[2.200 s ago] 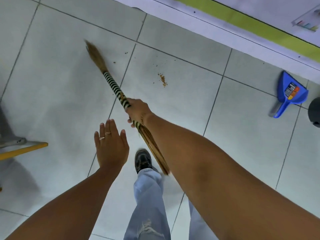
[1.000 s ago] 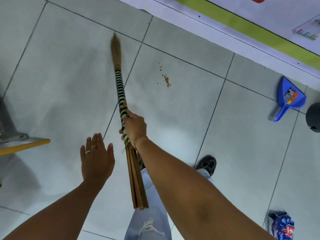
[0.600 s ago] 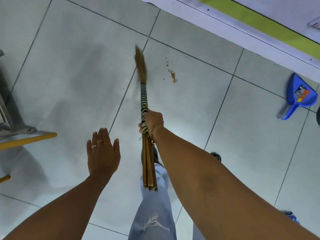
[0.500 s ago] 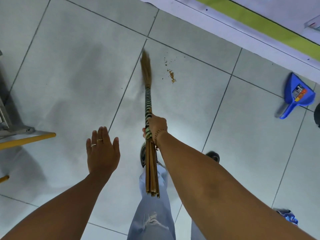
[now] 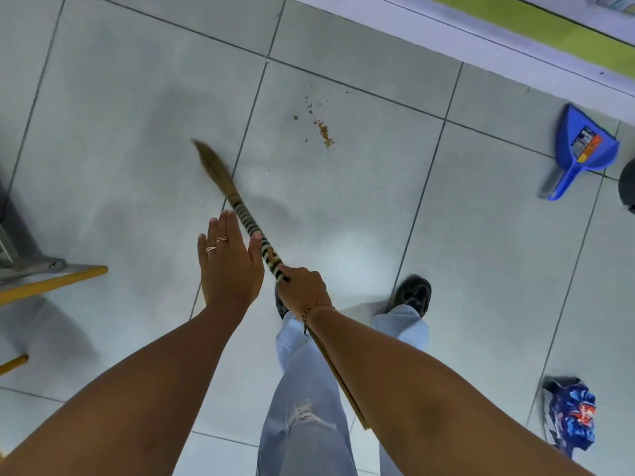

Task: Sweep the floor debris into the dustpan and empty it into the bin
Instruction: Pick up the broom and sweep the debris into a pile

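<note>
Left of debris, broom swung back

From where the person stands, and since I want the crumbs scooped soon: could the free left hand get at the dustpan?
Probably not without stepping over. The left hand hovers open by the broom, while the dustpan lies far off to the right near the wall, past the right arm. The floor between looks clear.

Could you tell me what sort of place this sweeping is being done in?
Probably an indoor classroom or shop, though that is a guess: pale tiled floor, a wall with a green band and posters, and a metal furniture leg with yellow edging.
</note>
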A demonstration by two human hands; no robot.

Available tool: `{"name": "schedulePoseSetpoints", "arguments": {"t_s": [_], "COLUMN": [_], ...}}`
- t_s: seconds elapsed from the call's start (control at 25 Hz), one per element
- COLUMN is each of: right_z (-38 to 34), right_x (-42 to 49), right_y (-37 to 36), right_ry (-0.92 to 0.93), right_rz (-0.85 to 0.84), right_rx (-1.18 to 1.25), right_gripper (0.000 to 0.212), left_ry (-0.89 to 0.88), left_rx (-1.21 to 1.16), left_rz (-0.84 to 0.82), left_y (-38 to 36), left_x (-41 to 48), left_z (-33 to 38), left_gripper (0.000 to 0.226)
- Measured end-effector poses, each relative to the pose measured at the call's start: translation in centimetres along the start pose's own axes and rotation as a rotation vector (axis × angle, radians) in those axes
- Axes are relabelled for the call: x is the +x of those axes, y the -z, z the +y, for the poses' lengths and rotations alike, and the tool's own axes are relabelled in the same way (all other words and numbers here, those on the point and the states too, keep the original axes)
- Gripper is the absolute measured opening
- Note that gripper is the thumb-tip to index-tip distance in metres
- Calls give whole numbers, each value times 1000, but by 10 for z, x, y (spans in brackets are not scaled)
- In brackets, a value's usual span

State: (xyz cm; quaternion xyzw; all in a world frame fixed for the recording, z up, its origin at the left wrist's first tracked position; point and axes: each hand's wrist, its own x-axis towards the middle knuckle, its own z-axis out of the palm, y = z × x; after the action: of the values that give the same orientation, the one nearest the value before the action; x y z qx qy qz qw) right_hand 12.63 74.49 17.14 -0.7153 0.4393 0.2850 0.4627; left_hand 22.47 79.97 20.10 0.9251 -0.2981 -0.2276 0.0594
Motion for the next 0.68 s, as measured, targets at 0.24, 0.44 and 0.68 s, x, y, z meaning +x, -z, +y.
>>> {"name": "schedulePoseSetpoints", "arguments": {"t_s": [0.24,0.44,0.68], "right_z": [54,84,114], "right_x": [0,16,20], "right_y": [21,75,136], "right_ry": [-213,-298,-145], "right_rz": [27,127,218], "right_rx": [-114,-85,-111], "right_gripper": [35,34,42], "left_ry": [-51,-65,-80], "left_rx": [74,88,73], "left_rz": [-19,-57,-62], "left_y": [-8,-15,-25], "left_x": [-22,-28,-12], "left_z": [11,42,101], "left_gripper": [55,65,66]}}
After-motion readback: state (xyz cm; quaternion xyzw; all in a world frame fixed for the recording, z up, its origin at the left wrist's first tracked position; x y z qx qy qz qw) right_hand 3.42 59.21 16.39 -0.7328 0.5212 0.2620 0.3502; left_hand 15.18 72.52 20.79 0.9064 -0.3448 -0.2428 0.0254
